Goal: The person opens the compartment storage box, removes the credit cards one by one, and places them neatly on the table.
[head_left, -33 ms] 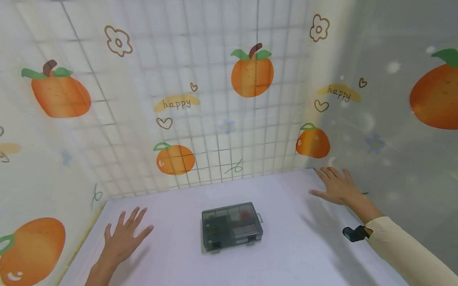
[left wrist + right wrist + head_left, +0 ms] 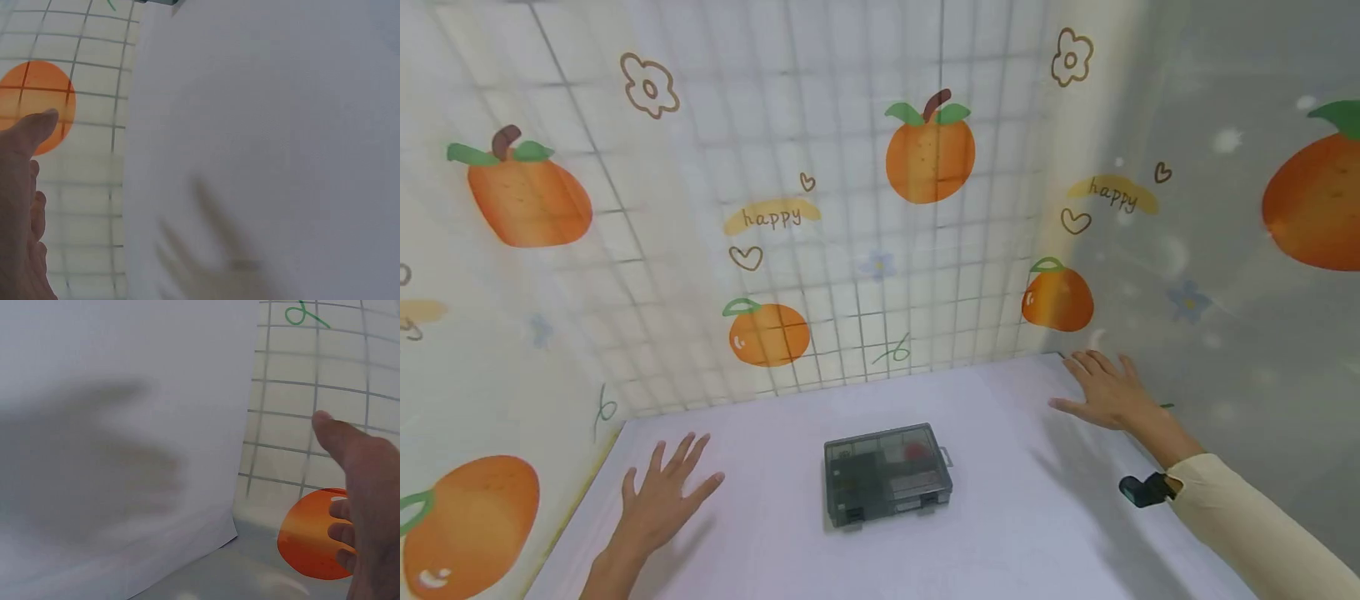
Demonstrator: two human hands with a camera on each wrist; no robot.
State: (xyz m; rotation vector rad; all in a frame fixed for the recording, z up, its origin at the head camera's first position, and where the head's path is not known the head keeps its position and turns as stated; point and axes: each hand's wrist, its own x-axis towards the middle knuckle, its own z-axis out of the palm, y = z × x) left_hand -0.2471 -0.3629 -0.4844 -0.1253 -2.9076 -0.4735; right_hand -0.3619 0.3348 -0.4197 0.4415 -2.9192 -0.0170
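A see-through grey plastic case (image 2: pixel 887 475) lies closed near the middle of the white table (image 2: pixel 1000 533). Through its lid show a red item and darker shapes, their kinds unclear. To the left of the case, my left hand (image 2: pixel 658 504) hovers with fingers spread and holds nothing; its thumb (image 2: pixel 40 128) points toward the case's side. Over the table's far right edge is my right hand (image 2: pixel 1108 396), fingers stretched out and apart, also holding nothing. Shadows of both hands fall on the white surface.
A translucent curtain (image 2: pixel 842 275) printed with oranges encloses the back and sides of the table, with a wire grid showing behind it. A small black device (image 2: pixel 1142 490) sits at my right wrist, by the cream sleeve (image 2: pixel 1247 517).
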